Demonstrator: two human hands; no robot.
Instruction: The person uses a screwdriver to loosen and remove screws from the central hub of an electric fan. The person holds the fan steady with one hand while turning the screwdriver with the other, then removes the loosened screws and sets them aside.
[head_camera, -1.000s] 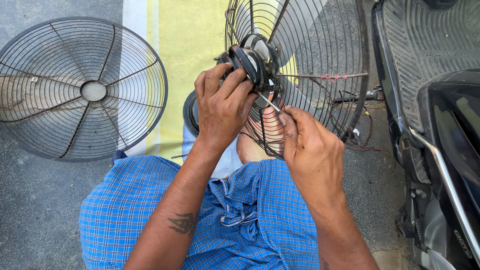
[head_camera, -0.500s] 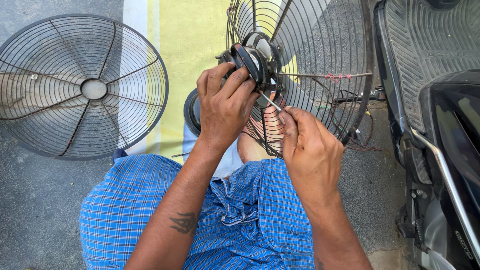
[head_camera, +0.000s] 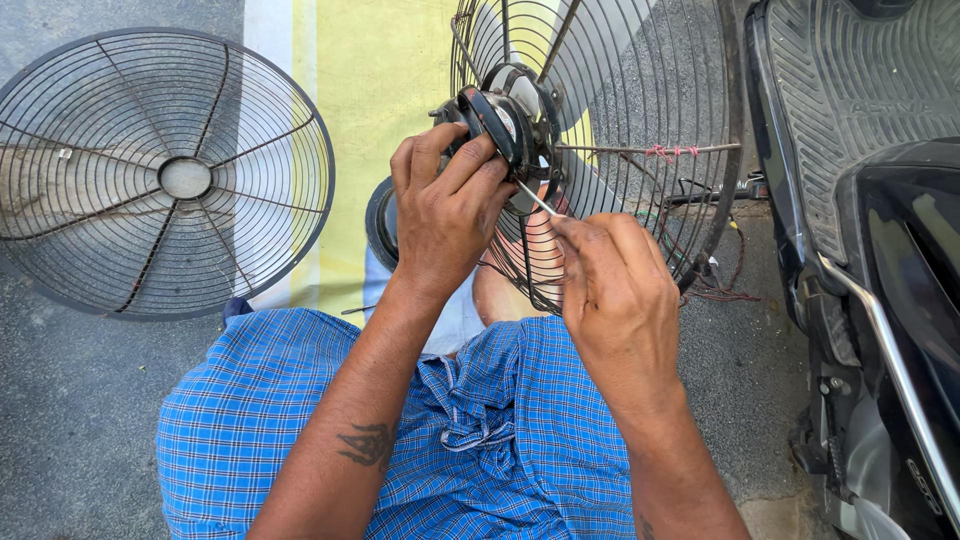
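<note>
A fan's rear wire guard (head_camera: 660, 90) with its dark motor (head_camera: 505, 110) stands upright in front of me over my lap. My left hand (head_camera: 445, 215) grips the motor housing from the near side. My right hand (head_camera: 610, 285) pinches a thin metal tool (head_camera: 537, 199), its tip pointing up-left at the motor's lower edge. Red and dark wires (head_camera: 720, 250) hang at the guard's lower right. My blue checked shorts (head_camera: 470, 420) fill the bottom of the view.
A detached round front fan guard (head_camera: 160, 175) lies flat on the grey ground at left. A yellow and white painted strip (head_camera: 375, 80) runs under the fan. A scooter's black footboard and body (head_camera: 870, 200) stand close on the right.
Both hands stay on the motor and the tool with only slight shifts; the right hand's tool remains at the motor's lower edge.
</note>
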